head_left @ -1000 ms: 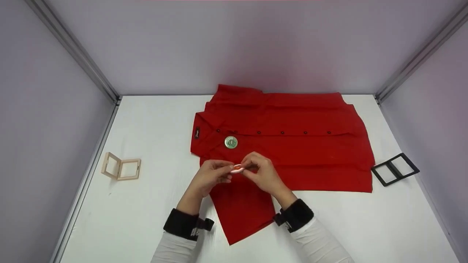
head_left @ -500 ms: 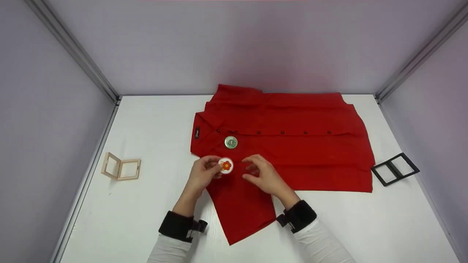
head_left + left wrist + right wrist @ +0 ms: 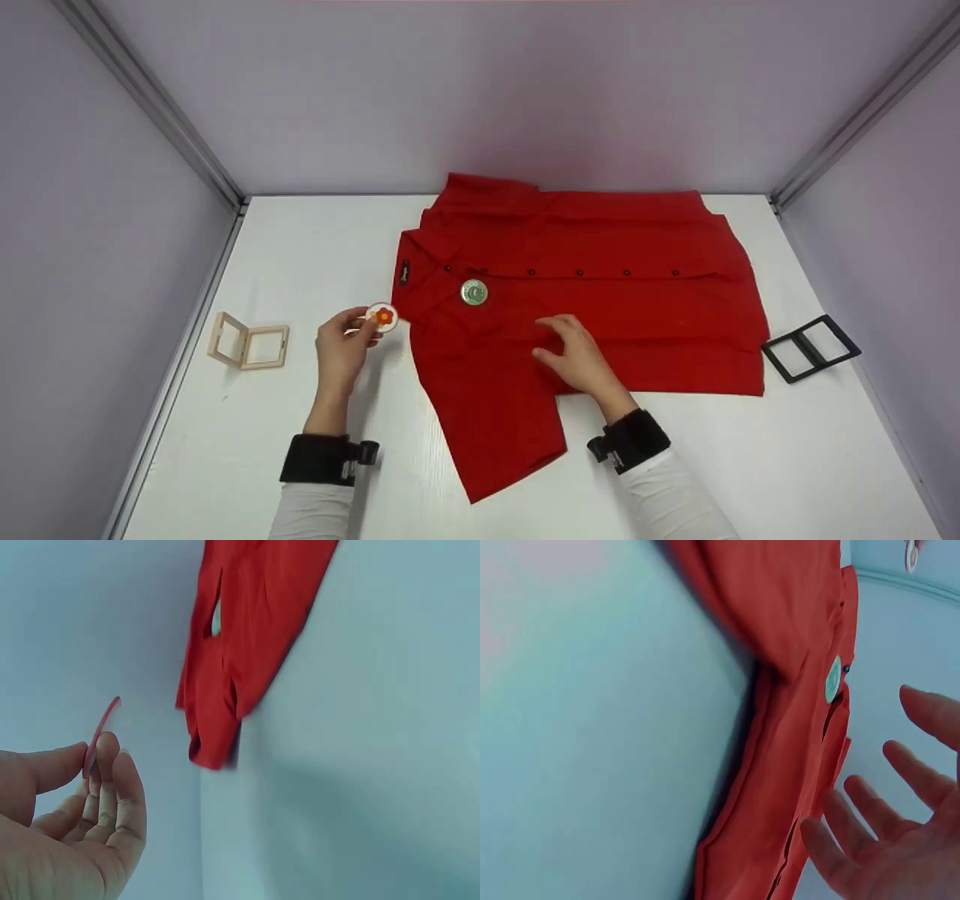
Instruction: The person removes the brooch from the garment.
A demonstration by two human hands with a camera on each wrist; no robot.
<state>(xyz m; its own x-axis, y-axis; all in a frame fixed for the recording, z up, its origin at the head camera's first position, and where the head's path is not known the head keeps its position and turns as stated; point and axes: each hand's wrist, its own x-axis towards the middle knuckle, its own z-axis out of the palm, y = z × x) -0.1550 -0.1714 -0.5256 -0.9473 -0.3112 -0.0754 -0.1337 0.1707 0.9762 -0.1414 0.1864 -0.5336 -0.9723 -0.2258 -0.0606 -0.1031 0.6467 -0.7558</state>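
Note:
My left hand pinches a round button badge, white with an orange flower, just left of the shirt collar. Seen edge-on in the left wrist view, the badge sits between thumb and fingertips. A red short-sleeved shirt lies spread flat with its collar to the left. On its chest, below the button row, is a green and white round badge. My right hand hovers over the shirt's lower front, fingers relaxed and apart, holding nothing; the right wrist view shows the same hand beside the fabric.
A small light wooden hinged frame stands unfolded at the left of the white table. At the right, a black hinged frame lies close to the shirt's hem. Pale walls enclose the table at the back and both sides.
Both hands held the flower badge at first; the right let go. The left hand has carried it left, off the shirt, while the right has drifted slightly right.

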